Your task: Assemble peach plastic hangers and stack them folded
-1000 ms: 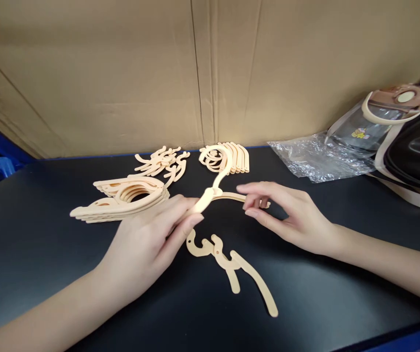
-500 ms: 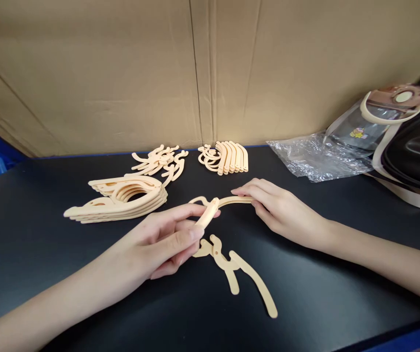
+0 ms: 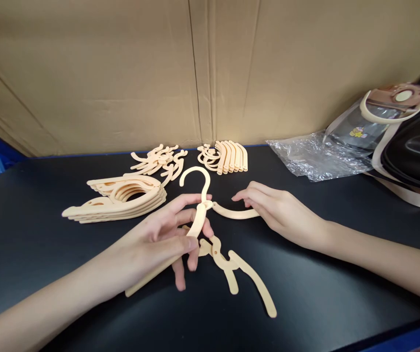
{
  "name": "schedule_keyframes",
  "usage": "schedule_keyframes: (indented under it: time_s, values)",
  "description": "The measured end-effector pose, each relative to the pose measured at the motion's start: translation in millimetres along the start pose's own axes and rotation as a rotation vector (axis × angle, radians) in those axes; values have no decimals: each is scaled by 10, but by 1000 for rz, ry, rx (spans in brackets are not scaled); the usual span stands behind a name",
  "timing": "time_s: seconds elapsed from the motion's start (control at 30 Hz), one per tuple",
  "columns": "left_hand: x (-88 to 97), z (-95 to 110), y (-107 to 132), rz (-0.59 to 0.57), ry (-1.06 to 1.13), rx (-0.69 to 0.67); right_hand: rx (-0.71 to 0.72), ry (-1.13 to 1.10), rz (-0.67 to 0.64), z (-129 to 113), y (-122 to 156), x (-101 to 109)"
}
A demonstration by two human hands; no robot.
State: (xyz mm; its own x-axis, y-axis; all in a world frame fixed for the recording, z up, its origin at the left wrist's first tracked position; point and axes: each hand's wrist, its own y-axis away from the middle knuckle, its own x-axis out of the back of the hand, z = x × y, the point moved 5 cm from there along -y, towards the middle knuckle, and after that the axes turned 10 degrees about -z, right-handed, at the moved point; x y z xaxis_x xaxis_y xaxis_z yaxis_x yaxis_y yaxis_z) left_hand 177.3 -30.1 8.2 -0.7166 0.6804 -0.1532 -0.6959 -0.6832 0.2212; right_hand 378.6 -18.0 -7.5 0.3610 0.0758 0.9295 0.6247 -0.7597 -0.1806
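In the middle, my left hand grips a cream plastic folding hanger by one arm, between thumb and fingers. The hanger's hook points up and curls to the left. At the right, my right hand has its fingers around the far end of a curved cream hanger arm. That arm's left end meets the hanger's joint; whether it is fastened there I cannot tell. Beneath the hands, loose flat cream pieces and a curved strip lie on the black table.
A stack of cream hanger pieces lies at left, with a jumble of hooked parts behind it. A row of curved arms is at the back. Plastic wrap, a clear bottle and a black bag occupy the right.
The hanger has turned in my left hand, so its hook now stands up in view. The curved arm by my right hand has flipped its bend downward. Some left fingers have spread.
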Motion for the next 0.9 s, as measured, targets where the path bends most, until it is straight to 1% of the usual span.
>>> schedule_keyframes:
  time_s: [0.1, 0.17, 0.27, 0.43, 0.53, 0.63, 0.8, 0.9]
  values:
    - [15, -11, -22, 9, 7, -40, -24, -21, 2, -3, 2, 10]
    - [25, -30, -37, -5, 24, -57, -6, -20, -16, -18, 4, 11]
    - [63, -72, -61, -27, 41, -69, 70, 19, -22, -68, 7, 23]
    - [119, -124, -104, -51, -25, -49, 212, 140, 60, -195, 23, 77]
    - [150, -116, -113, 9, -29, -74, 275, 207, 118, -260, 43, 106]
    - [179, -99, -114, 57, -31, -116, 324, 263, 138, -298, 62, 106]
    - [214, -127, -132, 50, 16, -98, 334, 330, 151, -310, 64, 85]
    - [215, -140, -128, 41, -51, -56, 319, 337, 147, -309, 55, 73]
